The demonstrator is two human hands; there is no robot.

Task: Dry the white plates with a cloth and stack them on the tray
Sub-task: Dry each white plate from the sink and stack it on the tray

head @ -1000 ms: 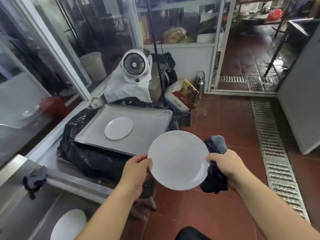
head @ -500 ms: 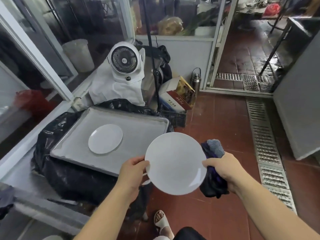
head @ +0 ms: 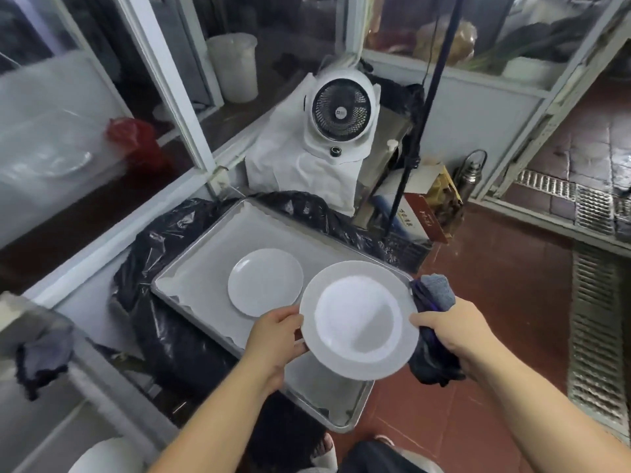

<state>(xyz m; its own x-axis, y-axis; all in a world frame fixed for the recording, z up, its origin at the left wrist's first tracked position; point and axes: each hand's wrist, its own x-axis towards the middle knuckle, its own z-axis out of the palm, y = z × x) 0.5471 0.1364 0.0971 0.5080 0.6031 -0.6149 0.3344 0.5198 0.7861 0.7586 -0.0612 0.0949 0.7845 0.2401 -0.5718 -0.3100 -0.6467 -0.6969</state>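
Observation:
A white plate (head: 358, 319) is held level above the near right part of the metal tray (head: 205, 264). My left hand (head: 273, 339) grips its left rim. My right hand (head: 447, 332) touches its right rim while clutching a dark blue cloth (head: 433, 295) that bunches above and below the fist. Another white plate (head: 264, 281) lies flat in the middle of the tray, just left of the held one. The tray rests on something wrapped in black plastic (head: 177, 339).
A white fan (head: 341, 110) stands behind the tray, with boxes (head: 426, 213) and a steel flask (head: 469, 175) to its right. At lower left is a steel sink edge with a dark rag (head: 41, 356) and a white plate (head: 102, 455). A floor drain grate (head: 594, 336) runs along the right.
The held plate has moved forward and left over the tray and tipped from facing me to lying level. The view has come closer to the tray.

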